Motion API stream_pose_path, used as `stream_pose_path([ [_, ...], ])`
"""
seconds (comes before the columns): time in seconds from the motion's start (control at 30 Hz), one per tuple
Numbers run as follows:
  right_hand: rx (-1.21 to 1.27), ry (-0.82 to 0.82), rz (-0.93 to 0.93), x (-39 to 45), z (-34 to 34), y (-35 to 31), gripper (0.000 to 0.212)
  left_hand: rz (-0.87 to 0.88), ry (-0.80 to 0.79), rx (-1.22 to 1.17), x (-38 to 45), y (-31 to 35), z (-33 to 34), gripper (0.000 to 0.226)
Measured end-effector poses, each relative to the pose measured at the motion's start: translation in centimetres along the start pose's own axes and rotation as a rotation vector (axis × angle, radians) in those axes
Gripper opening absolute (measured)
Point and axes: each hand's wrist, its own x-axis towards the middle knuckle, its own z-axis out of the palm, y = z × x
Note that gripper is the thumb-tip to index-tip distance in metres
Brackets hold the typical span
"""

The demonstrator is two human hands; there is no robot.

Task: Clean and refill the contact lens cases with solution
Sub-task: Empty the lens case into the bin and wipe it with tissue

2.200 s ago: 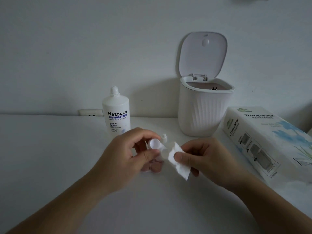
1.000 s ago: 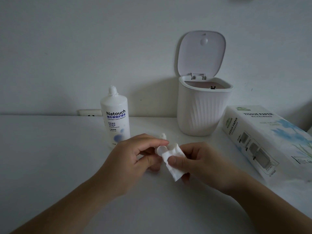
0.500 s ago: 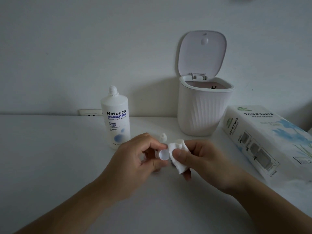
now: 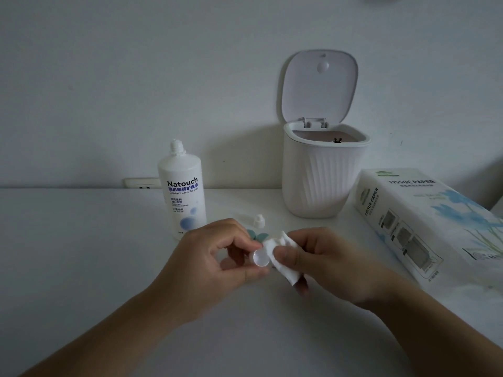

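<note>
My left hand (image 4: pixel 215 262) pinches a small round white lens-case cap (image 4: pixel 260 257) between thumb and fingers, its round face toward me. My right hand (image 4: pixel 324 261) grips a folded white tissue (image 4: pixel 283 261) and presses it against the cap's right side. A white bottle of contact lens solution (image 4: pixel 182 191) stands uncapped at the back left. Its small white bottle cap (image 4: pixel 258 220) lies on the table behind my hands. A teal lens-case part (image 4: pixel 258 236) peeks out just behind my left fingers.
A white ribbed bin (image 4: pixel 318 175) with its lid raised stands at the back against the wall. A long tissue paper pack (image 4: pixel 424 221) lies on the right. A wall socket (image 4: pixel 141 183) sits behind the bottle. The white table (image 4: pixel 81 254) spreads to the left.
The round cap has turned in my left fingers while the tissue in my right hand has shifted around it. Both hands stay close together in the middle.
</note>
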Motion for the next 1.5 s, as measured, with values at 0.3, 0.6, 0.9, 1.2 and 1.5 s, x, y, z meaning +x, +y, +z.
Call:
stream_pose_path([
  [0.3, 0.045, -0.066, 0.03, 0.1, 0.6, 0.2, 0.031, 0.109, -0.094, 0.134, 0.2, -0.6, -0.4, 0.019],
  [0.6, 0.096, 0.06, -0.059, 0.3, 0.3, 0.1, 0.045, 0.207, 0.065, 0.192, 0.2, -0.1, 0.2, 0.02],
  [0.9, 0.048, -0.054, 0.023, -0.3, 0.5, 0.2, 0.027, 0.179, -0.064, 0.14, -0.2, -0.7, -0.1, 0.017],
  [1.2, 0.079, 0.132, -0.036, 0.0, 0.1, -0.8, 0.02, 0.115, 0.0, 0.085, 0.3, -0.4, -0.3, 0.017],
  [1.5, -0.016, 0.635, -0.071, 0.3, -2.2, 0.4, 0.019, -0.1, 0.06, -0.037, 0.1, -0.5, -0.4, 0.026],
])
